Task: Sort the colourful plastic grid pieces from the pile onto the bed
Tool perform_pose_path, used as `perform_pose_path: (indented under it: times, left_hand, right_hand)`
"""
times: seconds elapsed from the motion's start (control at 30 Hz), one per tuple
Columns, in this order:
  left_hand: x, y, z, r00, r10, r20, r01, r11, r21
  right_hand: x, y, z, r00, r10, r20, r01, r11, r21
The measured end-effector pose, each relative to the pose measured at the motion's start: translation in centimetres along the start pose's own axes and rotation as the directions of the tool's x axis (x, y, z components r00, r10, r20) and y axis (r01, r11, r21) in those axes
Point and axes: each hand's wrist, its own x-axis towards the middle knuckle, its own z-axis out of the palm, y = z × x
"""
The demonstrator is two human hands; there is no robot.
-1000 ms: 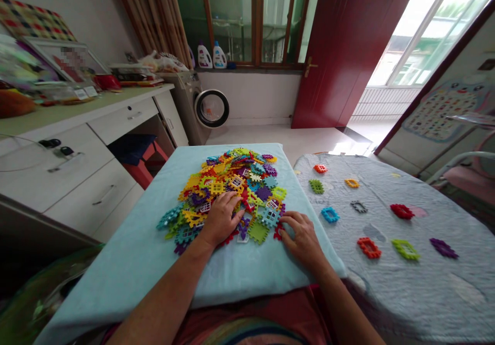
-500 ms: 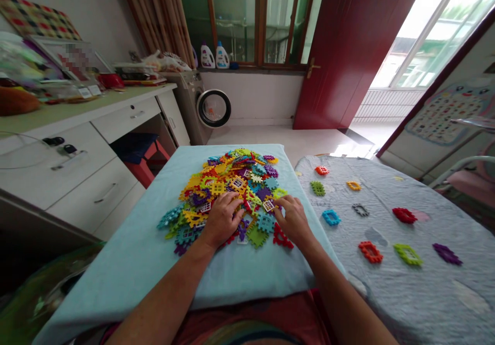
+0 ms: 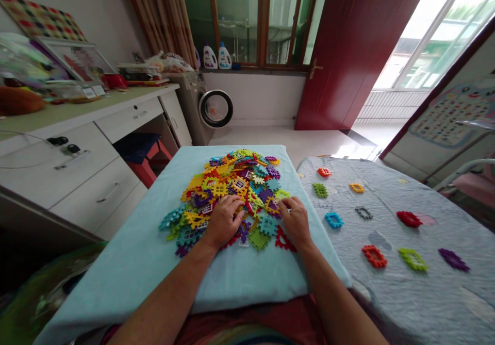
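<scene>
A heap of flat interlocking plastic pieces [image 3: 232,180] in many colours lies on the light blue cloth-covered table [image 3: 247,278]. My left hand [image 3: 224,221] rests on the near middle of the heap, its fingers bent and somewhat apart, with no piece seen in it. At the heap's right edge is my right hand [image 3: 296,221], fingers curled beside a yellow and purple piece [image 3: 273,206]; whether they grip anything is hidden. A red piece [image 3: 284,239] lies partly under the right hand, and a green square [image 3: 259,237] lies between the hands.
On the right, a grey-blue cloth surface [image 3: 402,298] holds several separate pieces, among them a blue ring [image 3: 333,220] and a purple one [image 3: 454,259]. Beyond stand a washer with its round door [image 3: 215,109] open, a desk [image 3: 135,100] and a stool [image 3: 141,151].
The white window piece at my right fingertips is no longer visible, and a yellow and purple piece shows there. My right hand has shifted slightly right. The view has moved slightly.
</scene>
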Motion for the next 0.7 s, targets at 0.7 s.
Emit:
perform_pose_path:
  times: [0.7]
  left_hand:
    - [0.0,-0.3,-0.1,0.998,0.007,-0.059,-0.004,0.999,0.049]
  right_hand:
    - [0.5,2.5,-0.7,0.965,0.091,-0.247,-0.149,0.962,-0.228]
